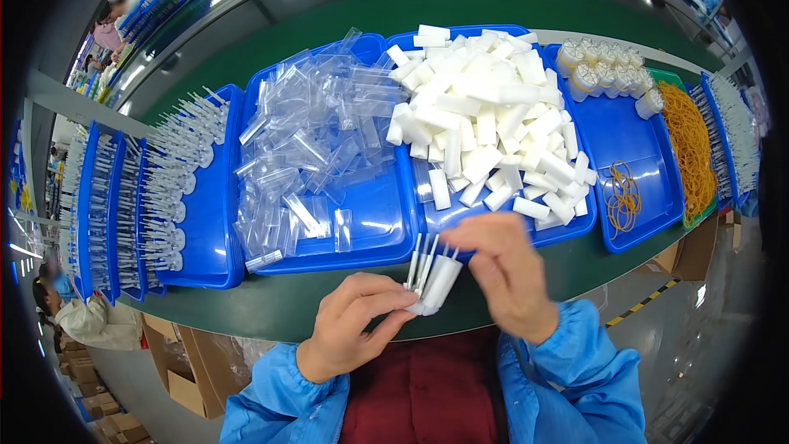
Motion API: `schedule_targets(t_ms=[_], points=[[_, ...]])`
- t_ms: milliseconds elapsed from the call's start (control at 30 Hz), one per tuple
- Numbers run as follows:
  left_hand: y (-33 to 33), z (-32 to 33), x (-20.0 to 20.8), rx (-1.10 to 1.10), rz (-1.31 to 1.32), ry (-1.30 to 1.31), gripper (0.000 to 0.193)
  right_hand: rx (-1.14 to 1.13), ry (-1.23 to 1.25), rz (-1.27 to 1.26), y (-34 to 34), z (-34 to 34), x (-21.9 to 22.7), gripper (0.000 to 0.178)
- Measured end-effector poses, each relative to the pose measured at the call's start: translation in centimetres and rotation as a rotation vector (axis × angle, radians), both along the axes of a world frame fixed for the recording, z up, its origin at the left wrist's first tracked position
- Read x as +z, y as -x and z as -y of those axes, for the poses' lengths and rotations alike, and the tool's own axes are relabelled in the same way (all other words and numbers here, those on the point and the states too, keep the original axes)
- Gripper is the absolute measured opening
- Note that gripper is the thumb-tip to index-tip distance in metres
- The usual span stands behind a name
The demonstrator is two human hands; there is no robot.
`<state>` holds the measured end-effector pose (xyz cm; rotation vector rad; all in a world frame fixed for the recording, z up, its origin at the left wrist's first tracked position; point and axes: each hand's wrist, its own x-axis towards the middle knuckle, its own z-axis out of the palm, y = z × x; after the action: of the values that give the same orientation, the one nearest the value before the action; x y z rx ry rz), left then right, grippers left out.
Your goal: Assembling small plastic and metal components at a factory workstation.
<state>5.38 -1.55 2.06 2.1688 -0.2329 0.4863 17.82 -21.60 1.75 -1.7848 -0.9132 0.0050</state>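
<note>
My left hand (353, 325) pinches the white base of a small part with several thin metal rods (422, 261) standing up from it. A white foam tube (441, 281) stands on that base, around or beside one rod; I cannot tell which. Curled over the rod tips, my right hand (509, 275) has thumb and forefinger apart, with nothing visible between them. Just beyond my hands, a blue tray (526, 240) holds a heap of white foam blocks (485, 115). Left of it, another blue tray (370, 247) holds loose clear plastic sleeves (308, 131).
Upright white pieces with pins (168, 189) fill blue trays (215, 247) at the left. On the right, a blue tray (649, 173) holds banded white bundles (596, 66) and loose rubber bands (622, 197). More rubber bands (689, 148) lie beyond. Cardboard boxes (197, 370) stand below the green table (279, 304).
</note>
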Motion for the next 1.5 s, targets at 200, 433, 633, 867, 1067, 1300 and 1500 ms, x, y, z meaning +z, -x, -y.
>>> schedule_targets(t_ms=[200,433,633,867,1067,1300,1500], points=[[-0.2,-0.5,-0.7,0.017,0.118,-0.201,0.037,-0.306,0.664,0.581,-4.1,3.8,2.2,0.033],[-0.6,-1.2,-0.4,-0.043,0.125,-0.380,0.033,-0.175,0.412,0.191,-3.8,2.3,1.6,0.020],[-0.3,-0.4,1.4,-0.122,0.168,-0.468,0.030,-0.105,-0.296,-0.584,-1.5,-1.6,0.5,0.027],[-0.1,-0.5,1.7,-0.074,0.179,-0.507,0.029,0.024,0.014,-0.591,-0.4,-1.7,2.5,0.021],[-0.1,-0.7,0.3,0.021,0.261,-0.337,0.037,0.033,0.049,-0.151,0.5,-1.9,2.5,0.024],[0.0,-0.9,0.0,0.065,0.076,0.006,0.041,0.046,-0.107,-0.210,1.9,-1.9,0.9,0.028],[0.2,-0.5,0.2,0.039,0.022,0.114,0.036,-0.059,-0.052,-0.111,1.3,-0.8,1.0,0.030]])
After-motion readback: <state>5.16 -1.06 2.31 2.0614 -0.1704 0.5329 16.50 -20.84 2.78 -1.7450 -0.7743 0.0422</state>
